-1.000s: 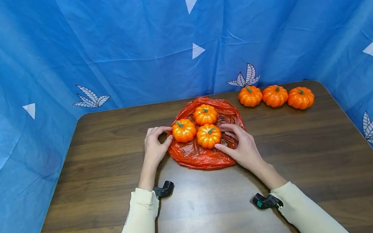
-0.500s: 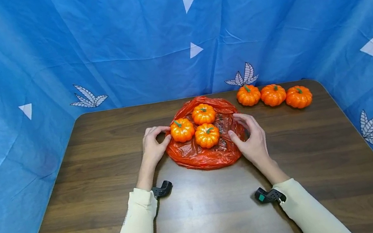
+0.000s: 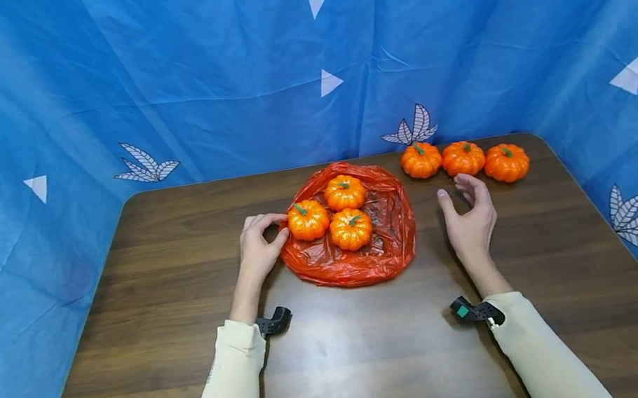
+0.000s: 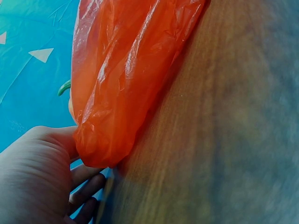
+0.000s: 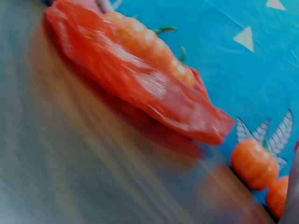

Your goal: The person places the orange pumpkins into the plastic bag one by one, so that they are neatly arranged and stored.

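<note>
A red plastic bag (image 3: 350, 274) lies spread open on the table, its rim folded down in a ring. Three small orange pumpkins sit inside: a left pumpkin (image 3: 308, 221), a back pumpkin (image 3: 345, 192) and a front pumpkin (image 3: 351, 229). My left hand (image 3: 258, 244) pinches the bag's left rim between thumb and fingers; the left wrist view shows the bunched plastic (image 4: 105, 142) there. My right hand (image 3: 472, 222) holds nothing, thumb and fingers apart, just in front of the middle pumpkin (image 3: 463, 158) of the row at the back right.
Beside that middle pumpkin stand a left one (image 3: 421, 159) and a right one (image 3: 507, 163), near the back edge of the brown wooden table (image 3: 373, 360). A blue curtain (image 3: 219, 67) with white triangles and leaf prints hangs behind and along both sides.
My right hand has let go of the front pumpkin in the bag and moved right, out past the bag toward the row of pumpkins. The left hand has stayed at the bag's rim.
</note>
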Motion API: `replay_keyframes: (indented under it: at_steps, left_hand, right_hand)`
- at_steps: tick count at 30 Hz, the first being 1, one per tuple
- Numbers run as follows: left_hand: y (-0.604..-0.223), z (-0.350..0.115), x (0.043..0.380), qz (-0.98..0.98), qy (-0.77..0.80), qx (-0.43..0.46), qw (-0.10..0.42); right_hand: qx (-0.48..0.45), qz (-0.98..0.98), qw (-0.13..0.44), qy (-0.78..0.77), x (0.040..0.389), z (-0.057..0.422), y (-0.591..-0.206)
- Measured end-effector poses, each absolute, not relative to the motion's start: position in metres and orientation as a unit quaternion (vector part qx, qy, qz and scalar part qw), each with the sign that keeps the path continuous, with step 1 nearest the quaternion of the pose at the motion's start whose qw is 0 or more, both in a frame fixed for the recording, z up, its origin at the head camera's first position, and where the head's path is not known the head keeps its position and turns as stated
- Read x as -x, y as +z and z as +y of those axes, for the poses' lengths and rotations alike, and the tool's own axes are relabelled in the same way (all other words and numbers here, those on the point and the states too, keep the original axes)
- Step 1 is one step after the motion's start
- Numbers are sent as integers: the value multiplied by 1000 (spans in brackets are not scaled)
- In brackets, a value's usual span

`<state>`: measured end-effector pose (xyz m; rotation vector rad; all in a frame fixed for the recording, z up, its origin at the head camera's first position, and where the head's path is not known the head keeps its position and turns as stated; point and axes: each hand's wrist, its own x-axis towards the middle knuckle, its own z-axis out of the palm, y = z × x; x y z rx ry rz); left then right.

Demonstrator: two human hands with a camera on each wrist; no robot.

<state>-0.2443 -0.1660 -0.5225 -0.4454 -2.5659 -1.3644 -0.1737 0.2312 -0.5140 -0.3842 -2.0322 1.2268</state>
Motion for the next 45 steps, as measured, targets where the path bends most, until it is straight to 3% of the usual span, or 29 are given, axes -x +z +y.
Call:
replay_keyframes:
  at_steps: [6, 13, 27, 45]
  left_hand:
    - [-522, -167, 245, -869, -460, 153, 100]
    - [-522, -167, 245, -867, -462, 153, 103]
    - [-521, -166, 245, -869, -460, 151, 104]
    - [-519, -165, 244, -871, -457, 151, 100]
  right_hand:
    - [258, -756, 402, 448, 173, 256, -512]
    - [311, -756, 380, 433, 171, 285, -510]
    - [320, -751, 374, 439, 178, 306, -508]
    - [289, -803, 288, 434, 204, 341, -505]
